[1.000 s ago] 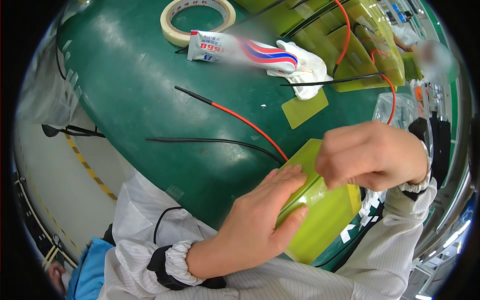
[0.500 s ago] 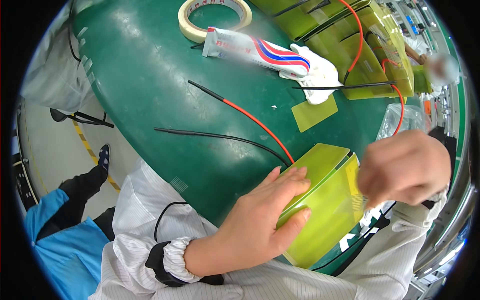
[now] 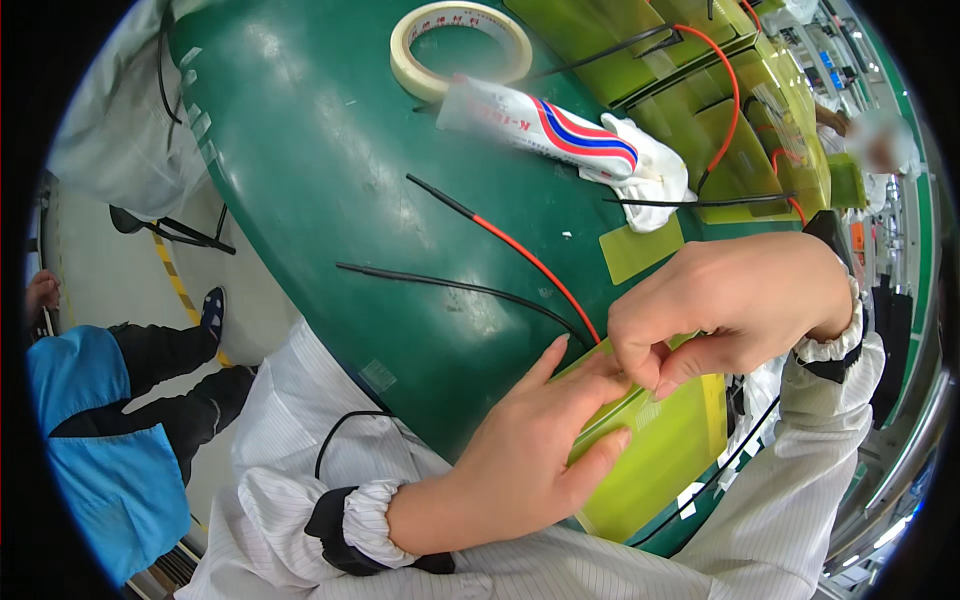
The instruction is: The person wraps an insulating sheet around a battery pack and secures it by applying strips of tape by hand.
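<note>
At the near edge of the green table (image 3: 300, 150), I hold a yellow-green block (image 3: 665, 455) that juts out past the rim. My left hand (image 3: 530, 450) cups its near side, fingers spread along the top and side. My right hand (image 3: 725, 300) has thumb and forefinger pressed together on something at the block's top edge; what they pinch is too small to make out. The hands cover most of the top, and the block's far end is hidden. Two wires lie just beyond it, one black (image 3: 450, 288), one red with a black tip (image 3: 520, 250), both running under my right hand. Open green surface stretches to the left. Farther off lie one tape roll (image 3: 462, 45), one striped tube (image 3: 545, 118), one white cloth (image 3: 650, 170) and several yellow sheets (image 3: 645, 248), partly cut off. One bystander's legs (image 3: 150, 370) show left.
</note>
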Action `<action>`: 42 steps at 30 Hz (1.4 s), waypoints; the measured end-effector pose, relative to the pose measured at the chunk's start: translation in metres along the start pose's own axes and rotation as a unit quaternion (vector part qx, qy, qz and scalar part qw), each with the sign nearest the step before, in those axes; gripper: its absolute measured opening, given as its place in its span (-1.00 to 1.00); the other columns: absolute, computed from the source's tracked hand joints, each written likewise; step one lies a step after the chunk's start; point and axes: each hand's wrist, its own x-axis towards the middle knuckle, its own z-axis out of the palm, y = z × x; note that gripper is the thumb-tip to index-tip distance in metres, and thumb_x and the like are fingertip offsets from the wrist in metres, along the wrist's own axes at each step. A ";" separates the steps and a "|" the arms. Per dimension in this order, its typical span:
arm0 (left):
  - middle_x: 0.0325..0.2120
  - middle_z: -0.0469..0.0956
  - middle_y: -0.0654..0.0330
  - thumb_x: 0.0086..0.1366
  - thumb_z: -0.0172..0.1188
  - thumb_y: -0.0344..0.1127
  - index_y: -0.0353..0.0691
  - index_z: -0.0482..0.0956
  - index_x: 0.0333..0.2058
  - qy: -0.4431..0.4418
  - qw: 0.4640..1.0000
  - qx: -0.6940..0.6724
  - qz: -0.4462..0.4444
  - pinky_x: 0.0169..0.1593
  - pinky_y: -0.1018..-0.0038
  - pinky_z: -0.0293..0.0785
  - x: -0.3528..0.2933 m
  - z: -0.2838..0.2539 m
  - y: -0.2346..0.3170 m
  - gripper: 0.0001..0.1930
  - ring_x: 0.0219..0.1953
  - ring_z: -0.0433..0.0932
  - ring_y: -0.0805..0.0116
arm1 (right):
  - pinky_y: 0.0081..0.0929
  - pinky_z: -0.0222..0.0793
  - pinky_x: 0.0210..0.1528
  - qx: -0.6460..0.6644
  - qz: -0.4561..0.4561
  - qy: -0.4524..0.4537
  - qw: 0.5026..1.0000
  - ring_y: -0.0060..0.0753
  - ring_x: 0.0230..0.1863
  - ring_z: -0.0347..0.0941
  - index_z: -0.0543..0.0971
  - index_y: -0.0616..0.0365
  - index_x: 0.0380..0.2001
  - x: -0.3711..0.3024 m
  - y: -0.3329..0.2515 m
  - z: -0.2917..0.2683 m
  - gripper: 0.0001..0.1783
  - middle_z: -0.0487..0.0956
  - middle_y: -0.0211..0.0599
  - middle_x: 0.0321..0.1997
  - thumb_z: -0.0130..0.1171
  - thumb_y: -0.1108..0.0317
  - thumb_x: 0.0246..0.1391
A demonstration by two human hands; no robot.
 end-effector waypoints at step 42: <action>-0.47 0.31 0.06 0.13 0.15 -0.37 -0.36 0.13 -0.29 0.038 0.997 -0.043 -0.056 0.13 0.14 0.24 -0.002 0.007 0.001 -0.65 -0.41 0.41 0.07 | -0.36 0.26 -0.41 0.023 -0.052 0.187 0.981 -0.17 -0.41 0.36 0.39 0.23 -0.45 0.008 0.025 0.037 -0.83 0.39 -0.26 -0.47 0.13 0.63 -0.18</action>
